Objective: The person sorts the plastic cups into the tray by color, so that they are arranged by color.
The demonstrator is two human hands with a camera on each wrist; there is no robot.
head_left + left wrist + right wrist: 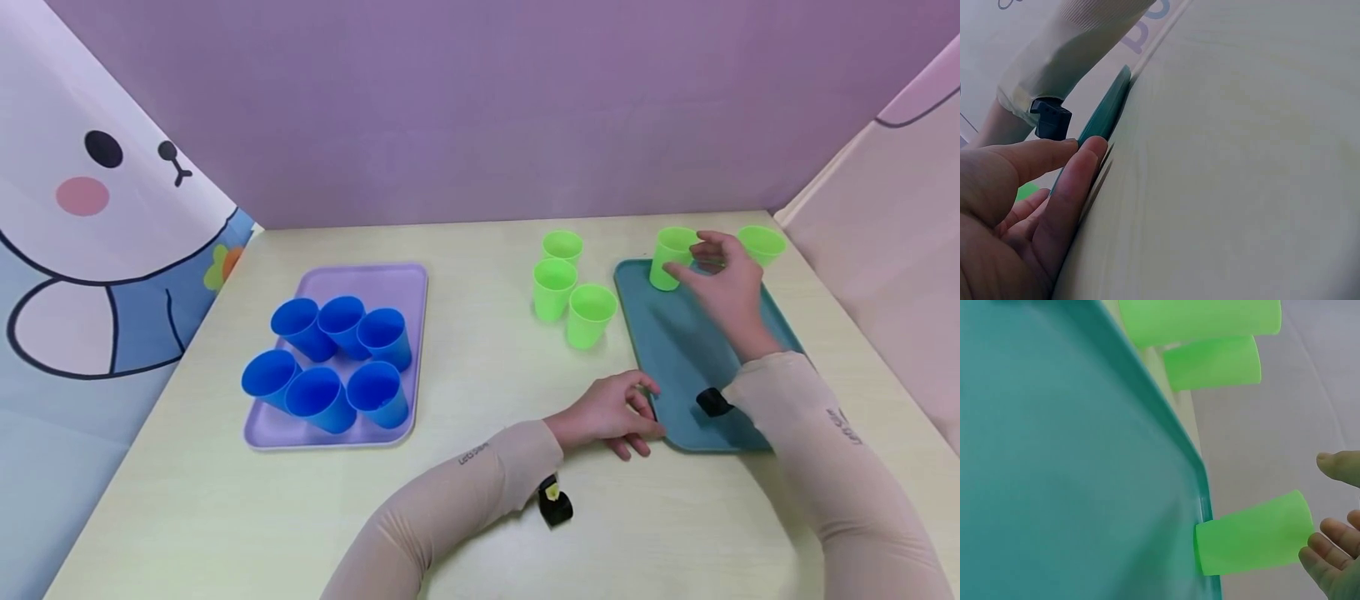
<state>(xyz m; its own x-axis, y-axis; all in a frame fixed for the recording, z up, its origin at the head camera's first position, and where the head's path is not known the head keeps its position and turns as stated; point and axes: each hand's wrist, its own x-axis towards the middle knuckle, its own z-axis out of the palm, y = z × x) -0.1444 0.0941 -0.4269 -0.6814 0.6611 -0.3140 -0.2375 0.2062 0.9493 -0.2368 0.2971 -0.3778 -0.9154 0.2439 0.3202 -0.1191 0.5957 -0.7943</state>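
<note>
My right hand (723, 283) is above the far end of the teal tray (678, 342), fingers and thumb spread apart. Right beside it, a green cup (671, 258) stands upright at the tray's far edge. In the right wrist view the fingertips (1329, 544) overlap that cup's rim (1300, 519), while the thumb stays well off. My left hand (611, 412) lies at the tray's near left corner, fingers loosely extended and the fingertips right at its edge; the left wrist view shows them against the tray (1107, 112). Another green cup (761, 244) is partly hidden behind my right hand.
Left of the teal tray, three green cups (553, 287) are grouped on the table (487, 350). A purple tray (408, 283) with several blue cups (322, 400) sits farther left. Purple fabric (480, 117) hangs behind the table, with printed cloth (90, 250) along the left.
</note>
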